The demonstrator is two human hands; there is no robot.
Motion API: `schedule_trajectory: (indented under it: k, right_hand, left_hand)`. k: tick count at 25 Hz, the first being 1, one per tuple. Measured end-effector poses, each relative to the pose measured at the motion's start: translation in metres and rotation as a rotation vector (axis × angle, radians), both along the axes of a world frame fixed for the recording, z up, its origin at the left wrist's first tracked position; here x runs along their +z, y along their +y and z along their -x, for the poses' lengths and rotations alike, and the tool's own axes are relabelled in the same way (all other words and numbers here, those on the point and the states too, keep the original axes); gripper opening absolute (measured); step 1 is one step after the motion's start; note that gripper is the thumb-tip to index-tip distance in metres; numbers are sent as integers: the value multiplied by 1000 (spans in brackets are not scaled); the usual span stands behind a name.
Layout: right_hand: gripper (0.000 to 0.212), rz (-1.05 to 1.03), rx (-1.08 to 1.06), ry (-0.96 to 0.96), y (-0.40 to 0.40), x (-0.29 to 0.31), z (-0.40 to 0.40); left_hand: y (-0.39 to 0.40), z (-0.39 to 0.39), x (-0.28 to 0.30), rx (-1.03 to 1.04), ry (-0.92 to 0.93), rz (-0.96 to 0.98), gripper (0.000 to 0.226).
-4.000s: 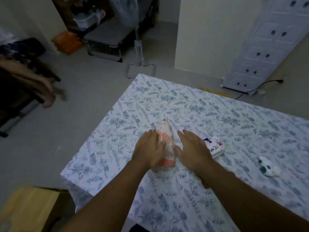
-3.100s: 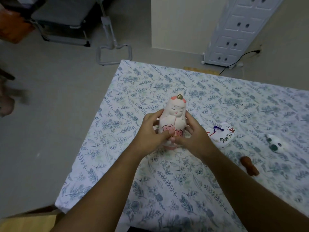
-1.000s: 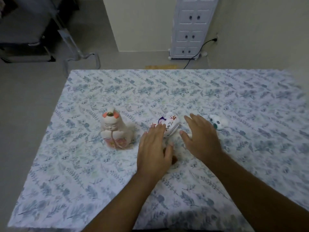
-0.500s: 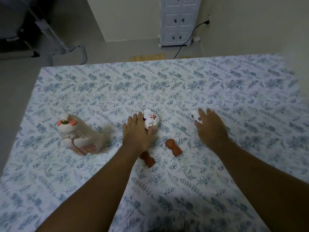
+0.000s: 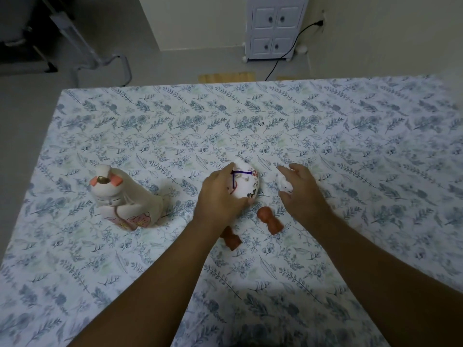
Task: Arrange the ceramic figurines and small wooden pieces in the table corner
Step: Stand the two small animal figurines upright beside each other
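Observation:
A tall cream ceramic figurine [image 5: 125, 199] with pink ears stands upright at the left of the table. My left hand [image 5: 220, 196] grips a white painted ceramic piece [image 5: 246, 182] with a purple cord, lifted off the cloth. My right hand [image 5: 300, 194] is closed around a small white figurine [image 5: 284, 184], mostly hidden under the fingers. Two small brown wooden pieces lie on the cloth: one wooden piece [image 5: 270, 220] between my hands, the other wooden piece [image 5: 231, 239] partly under my left wrist.
The table [image 5: 350, 136] wears a blue floral cloth; its far edge and left edge are in view. Beyond it stand a white small cabinet [image 5: 274, 26] with a black cable, a metal stand [image 5: 100, 58] on the floor and a wooden board [image 5: 225, 77].
My left hand has closed on the painted ceramic piece and raised it. My right hand has curled around the small white figurine. The tall figurine stands where it was set down.

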State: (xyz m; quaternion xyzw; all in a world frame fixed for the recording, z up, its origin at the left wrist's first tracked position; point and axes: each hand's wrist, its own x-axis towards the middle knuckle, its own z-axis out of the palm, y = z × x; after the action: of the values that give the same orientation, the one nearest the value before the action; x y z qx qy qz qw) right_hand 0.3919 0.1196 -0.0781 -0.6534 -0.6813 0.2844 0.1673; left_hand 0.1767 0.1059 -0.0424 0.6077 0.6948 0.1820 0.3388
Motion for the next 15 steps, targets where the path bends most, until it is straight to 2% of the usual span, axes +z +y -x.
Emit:
schedule_trajectory:
  k: [5,9,12,15]
  right_hand:
    - [64,65,-20,23,0,1,5]
    - [68,77,-52,73,2,4,13]
    - [69,51,-71,99,7,3,27]
    - [69,50,-68,121,14,2,44]
  left_hand:
    - [-12,-6,-4,-71,-106,-166,81]
    - [-18,-12,-6,-51,-161,-214,69]
    - [-14,-4,-1,30,-126,-265,66]
    - [-4,11,-3,78,-10,-359,61]
